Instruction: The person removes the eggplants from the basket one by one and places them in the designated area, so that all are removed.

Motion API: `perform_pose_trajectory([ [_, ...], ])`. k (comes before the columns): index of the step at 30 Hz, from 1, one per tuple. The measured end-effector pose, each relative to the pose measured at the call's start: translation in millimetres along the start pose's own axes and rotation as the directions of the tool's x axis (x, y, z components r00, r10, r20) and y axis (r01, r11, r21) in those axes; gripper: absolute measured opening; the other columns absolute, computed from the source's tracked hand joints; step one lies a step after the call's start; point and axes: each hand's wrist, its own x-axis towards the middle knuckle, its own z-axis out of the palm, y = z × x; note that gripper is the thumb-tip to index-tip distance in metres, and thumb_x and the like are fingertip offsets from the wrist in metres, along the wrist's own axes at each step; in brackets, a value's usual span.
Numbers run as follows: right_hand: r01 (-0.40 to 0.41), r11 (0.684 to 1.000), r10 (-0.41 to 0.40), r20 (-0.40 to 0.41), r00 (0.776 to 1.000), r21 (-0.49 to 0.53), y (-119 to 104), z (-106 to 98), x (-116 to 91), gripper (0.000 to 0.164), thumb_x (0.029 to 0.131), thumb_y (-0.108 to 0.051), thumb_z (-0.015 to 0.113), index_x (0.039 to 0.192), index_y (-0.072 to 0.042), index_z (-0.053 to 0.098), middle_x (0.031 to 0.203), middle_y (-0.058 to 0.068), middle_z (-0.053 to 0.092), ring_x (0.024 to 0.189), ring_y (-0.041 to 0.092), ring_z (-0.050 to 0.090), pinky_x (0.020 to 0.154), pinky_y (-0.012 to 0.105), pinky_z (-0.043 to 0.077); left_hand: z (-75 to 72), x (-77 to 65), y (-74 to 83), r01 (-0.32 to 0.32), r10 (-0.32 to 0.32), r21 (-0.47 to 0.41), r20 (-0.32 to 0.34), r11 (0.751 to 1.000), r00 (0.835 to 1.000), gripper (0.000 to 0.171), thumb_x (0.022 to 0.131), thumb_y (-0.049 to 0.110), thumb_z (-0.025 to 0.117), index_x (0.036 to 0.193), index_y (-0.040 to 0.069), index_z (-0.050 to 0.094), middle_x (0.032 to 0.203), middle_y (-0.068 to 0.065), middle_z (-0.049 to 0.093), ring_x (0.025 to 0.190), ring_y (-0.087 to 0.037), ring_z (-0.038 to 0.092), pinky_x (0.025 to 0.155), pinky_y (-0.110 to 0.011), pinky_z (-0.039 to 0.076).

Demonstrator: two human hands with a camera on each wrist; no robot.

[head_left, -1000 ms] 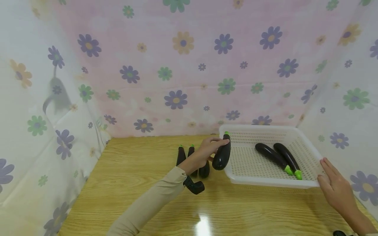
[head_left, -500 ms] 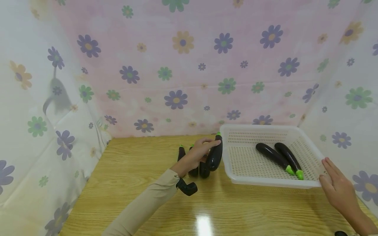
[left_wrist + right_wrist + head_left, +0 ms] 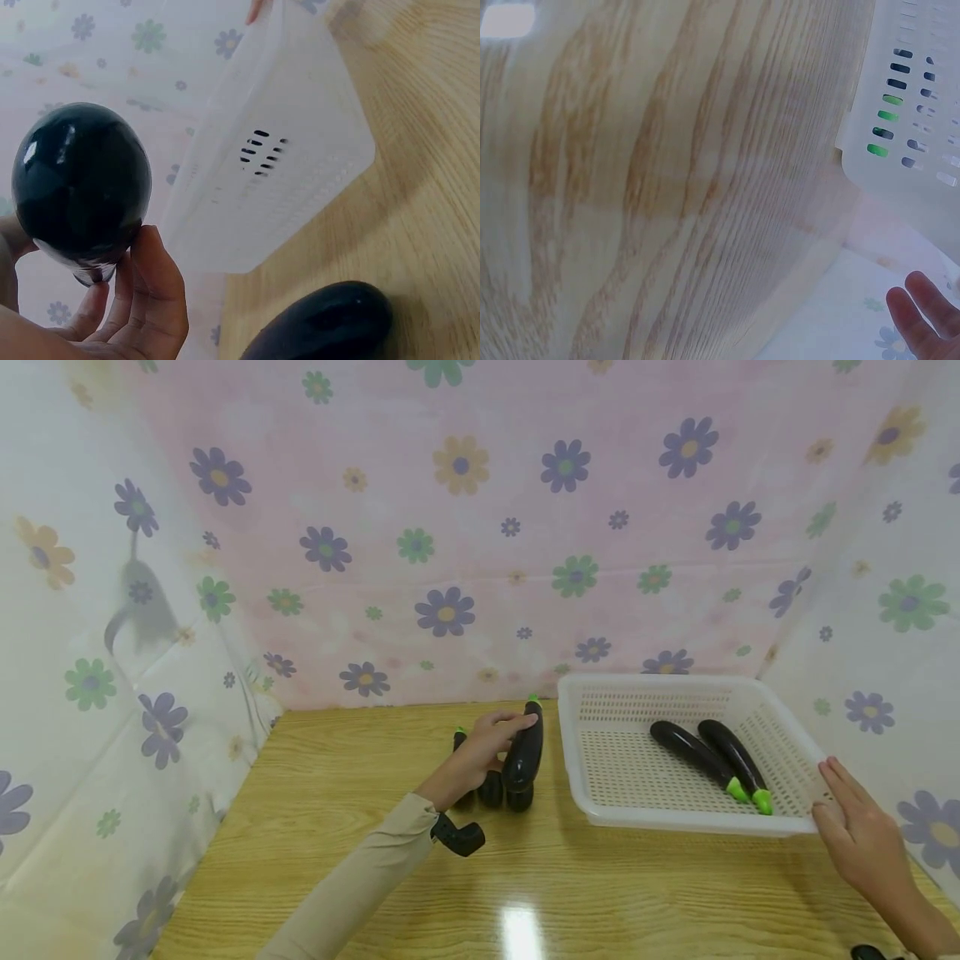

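My left hand (image 3: 480, 752) holds a dark purple eggplant (image 3: 527, 747) near its green stem, thumb across its upper part. The eggplant is held above the table, left of the basket. Below it and partly hidden by the hand lie several eggplants (image 3: 491, 789) side by side. In the left wrist view the held eggplant (image 3: 79, 172) points its round end at the camera. My right hand (image 3: 862, 839) holds the right rim of a white plastic basket (image 3: 697, 822), thumb and fingers at the edge. Two eggplants (image 3: 693, 756) with bright green caps lie inside it.
The wood-grain table (image 3: 360, 893) reaches to flowered cloth walls (image 3: 465, 552) at the back and both sides. The basket stands near the back wall and the right side. A black strap device (image 3: 459, 837) sits on the left wrist.
My left hand has moved left with its eggplant, from the basket's left rim to over the eggplants on the table. The right hand has stayed at the basket rim.
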Motion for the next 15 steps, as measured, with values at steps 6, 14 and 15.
perform_pose_trajectory([
  [6,-0.001,1.0,0.001,0.009,1.0,0.004,0.9,-0.3,-0.8,0.057,0.094,-0.009,0.039,0.148,-0.001,0.024,0.155,0.006,0.015,0.137,0.042,0.015,0.108,0.062,0.01,-3.6,-17.9,13.8,0.023,-0.023,0.004,-0.011,1.0,1.0,0.044,0.095,0.028,0.057,0.13,0.002,0.05,0.111,-0.015,0.062,0.092,-0.024,0.066,0.07,-0.038,0.056],
  [14,0.013,1.0,-0.014,0.02,1.0,0.028,0.8,-1.7,-0.4,0.056,0.095,-0.008,0.04,0.149,-0.003,0.025,0.155,0.002,0.016,0.137,0.043,0.016,0.106,0.064,0.011,-15.5,-22.6,11.2,0.045,-0.043,0.023,-0.07,0.999,0.997,0.043,0.095,0.029,0.058,0.129,0.004,0.051,0.109,-0.013,0.063,0.087,-0.018,0.066,0.071,-0.034,0.055],
  [15,0.013,1.0,-0.013,0.02,1.0,0.026,0.8,-1.7,-0.3,0.056,0.095,-0.008,0.04,0.149,-0.003,0.024,0.155,0.002,0.016,0.137,0.043,0.016,0.106,0.064,0.011,-17.1,-22.2,10.5,0.05,-0.048,0.025,-0.078,0.998,0.996,0.043,0.095,0.029,0.058,0.129,0.004,0.05,0.11,-0.013,0.063,0.088,-0.018,0.066,0.071,-0.035,0.055],
])
